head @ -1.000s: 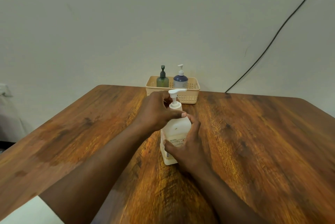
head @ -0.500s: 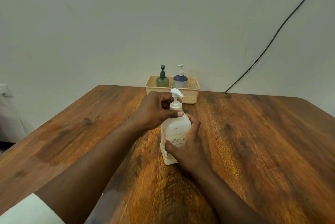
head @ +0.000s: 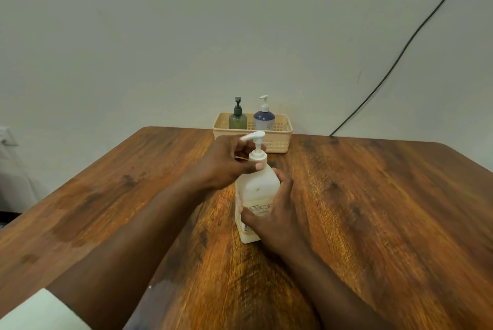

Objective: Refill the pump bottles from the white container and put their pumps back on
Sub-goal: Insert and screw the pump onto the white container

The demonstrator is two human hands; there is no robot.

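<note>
A white container (head: 256,190) with a white pump (head: 255,142) stands upright in the middle of the wooden table (head: 373,209). My right hand (head: 274,220) grips its body from the right and front. My left hand (head: 226,162) grips the pump's collar, thumb on the near side, with the nozzle pointing left. A dark green pump bottle (head: 237,117) and a blue-and-white pump bottle (head: 264,116), both with their pumps on, stand in a beige basket (head: 280,140) at the table's far edge.
A black cable (head: 400,54) runs down the wall to the table's back edge on the right. The wall stands directly behind the basket. A white outlet (head: 5,134) sits at the far left.
The pump's nozzle has turned from pointing right to pointing left as my left hand twists the collar. My right hand has kept its hold on the container's body.
</note>
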